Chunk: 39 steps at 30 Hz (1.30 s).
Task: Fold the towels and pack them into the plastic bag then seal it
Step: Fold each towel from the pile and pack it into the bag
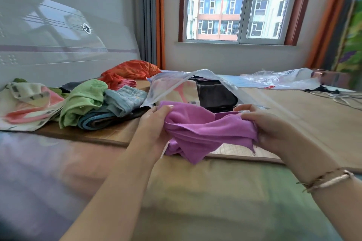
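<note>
Purple cloth fills the middle of the view: a crumpled purple towel [205, 131] held up between both hands just above the near edge of a bamboo mat [313, 115] that covers the bed [195, 191]. The left hand [156, 123] grips the towel's left end, thumb on top and fingers curled under the fabric. The right hand [274, 131] grips the right end the same way, fingers bunched into the cloth; a bracelet [329, 180] sits on that wrist. The towel sags between the 2 hands in loose folds, with 1 corner hanging down toward the mat's edge.

Just behind the towel lies a clear plastic bag [176, 84], its mouth facing the person and its upper flap lifted. Inside it a cream and pink towel [186, 92] lies on the left and a dark towel [215, 94] on the right, side by side.

To the left of the bag, a heap of unfolded towels rests on the mat: a green towel [82, 100], a light blue towel [125, 100] touching the green one, a striped blue towel [98, 121] under them, and a cream towel with pink and grey marks [27, 105] at the far left. An orange towel [133, 70] lies further back near the headboard [58, 25].

Another clear plastic bag [284, 78] lies flat on the far right side of the bed, well apart from the hands. A window [239, 6] is behind the bed.
</note>
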Tool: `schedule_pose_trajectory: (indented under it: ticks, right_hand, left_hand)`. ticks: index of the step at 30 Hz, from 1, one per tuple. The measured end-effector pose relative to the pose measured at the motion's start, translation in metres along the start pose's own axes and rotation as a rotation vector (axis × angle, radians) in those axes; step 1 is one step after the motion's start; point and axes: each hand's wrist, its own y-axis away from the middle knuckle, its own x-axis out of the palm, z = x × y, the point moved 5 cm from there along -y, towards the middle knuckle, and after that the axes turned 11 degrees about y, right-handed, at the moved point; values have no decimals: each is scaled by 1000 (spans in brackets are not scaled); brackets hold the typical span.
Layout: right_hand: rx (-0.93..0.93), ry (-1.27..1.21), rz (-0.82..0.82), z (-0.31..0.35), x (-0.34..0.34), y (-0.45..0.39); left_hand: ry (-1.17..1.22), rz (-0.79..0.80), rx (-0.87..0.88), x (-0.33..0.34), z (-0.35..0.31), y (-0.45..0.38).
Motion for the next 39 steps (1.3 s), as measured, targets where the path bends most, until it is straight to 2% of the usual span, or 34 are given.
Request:
schedule_pose_trajectory:
  ticks: [2,5,8,10,12,15,17,18,20,22,26,30,33,36,39]
  right_hand:
    - [14,-41,56,-1,0,4]
    - [-24,-247,174,6,1,13]
    - [-89,-282,309,14,6,24]
    - [-124,-183,377,13,10,28]
    - [-186,-1,371,11,12,27]
    - [-380,438,271,12,17,25]
    - [-521,642,201,12,22,25]
    - [-591,735,103,12,23,25]
    - [-714,905,-144,18,19,26]
    - [-786,943,-217,26,17,29]
    - [-847,925,-199,43,14,39]
    - [-866,700,-58,60,27,52]
    - [-825,569,-66,76,31,57]
    - [-805,546,-126,105,31,66]
    - [-634,477,-120,132,20,68]
  left_hand:
    - [-136,-98,106,4,1,1]
    - [-510,-212,317,9,-2,3]
    - [-666,-223,514,24,-6,10]
    - [-663,-168,587,32,-4,10]
    - [-681,-127,643,38,-1,9]
    - [-681,-89,664,43,5,7]
    - [-653,-80,670,44,7,8]
    - [-643,-76,675,44,7,9]
    - [-638,-57,674,44,9,7]
    - [-590,-5,658,45,10,5]
    - [-541,88,633,51,3,8]
    - [-502,195,571,70,-14,21]
    - [-578,263,433,91,-33,27]
    - [-799,321,300,116,-60,34]
    - [-762,395,109,139,-80,44]
